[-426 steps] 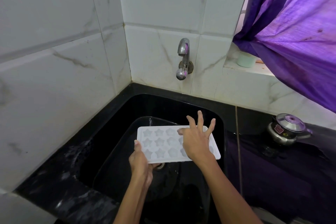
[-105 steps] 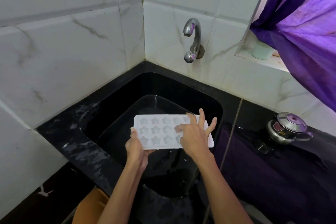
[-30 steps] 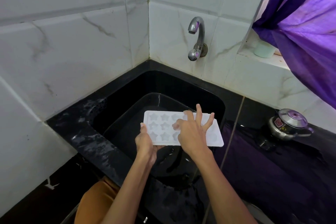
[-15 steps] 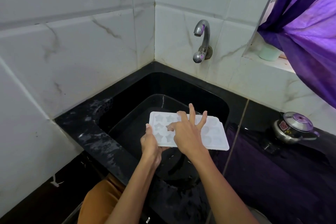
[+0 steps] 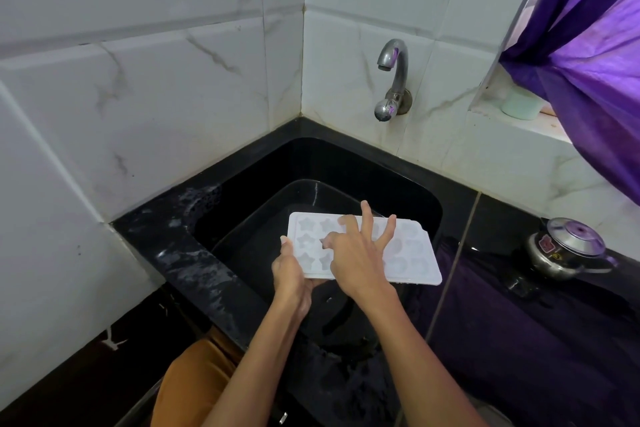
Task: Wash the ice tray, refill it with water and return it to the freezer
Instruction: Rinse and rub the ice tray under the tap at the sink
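Left hand (image 5: 290, 276) grips one ice tray (image 5: 412, 258); right hand (image 5: 358, 255), fingers spread, rubs it.

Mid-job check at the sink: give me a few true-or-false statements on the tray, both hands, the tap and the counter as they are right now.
1. The left hand holds the ice tray by its left end. True.
2. The tray lies on the floor of the sink. False: it is held up over the basin.
3. The right hand rests on the tray with spread fingers. True.
4. Water streams from the tap. False: no stream shows.
5. A steel pot stands on the counter to the right. True.
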{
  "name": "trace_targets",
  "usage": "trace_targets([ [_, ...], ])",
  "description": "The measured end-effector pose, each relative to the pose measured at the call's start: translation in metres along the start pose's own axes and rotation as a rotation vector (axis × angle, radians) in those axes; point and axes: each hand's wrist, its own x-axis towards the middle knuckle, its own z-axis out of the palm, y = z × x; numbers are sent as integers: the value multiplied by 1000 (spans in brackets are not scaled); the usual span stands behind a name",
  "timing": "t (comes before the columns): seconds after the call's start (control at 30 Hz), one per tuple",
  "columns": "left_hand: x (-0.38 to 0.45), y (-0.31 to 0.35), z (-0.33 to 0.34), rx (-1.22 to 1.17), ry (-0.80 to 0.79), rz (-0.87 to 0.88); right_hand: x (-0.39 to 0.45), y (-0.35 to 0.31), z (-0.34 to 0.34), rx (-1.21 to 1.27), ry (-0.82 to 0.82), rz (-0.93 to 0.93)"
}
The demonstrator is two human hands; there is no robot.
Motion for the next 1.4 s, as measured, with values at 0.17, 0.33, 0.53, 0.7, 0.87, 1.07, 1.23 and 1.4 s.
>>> trace_targets([
  [0.17, -1, 2, -1, 3, -26, 1, 3, -5, 0, 86, 67, 12],
  [0.33, -2, 3, -3, -8, -30, -9, 3, -15, -5, 73, -4, -95],
  [0.53, -6, 2, -3, -44, -23, -26, 6, -21, -5, 35, -46, -103],
  [0.7, -6, 2, -2, -34, -3, -23, 10, -22, -2, 34, -18, -98],
  [0.87, -6, 4, -4, -25, 10, -10, 11, -26, -1, 61, -19, -118],
  [1.07, -3, 10, -6, -13, -4, 12, 4, -15, -7, 147, 27, -125],
  [1.23, 0, 20, -11, -40, 3, 29, 4, 18, -30, 161, 163, 57],
  [1.4, 3, 34, -17, -74, 22, 39, -6, 65, -48, 133, 155, 303],
])
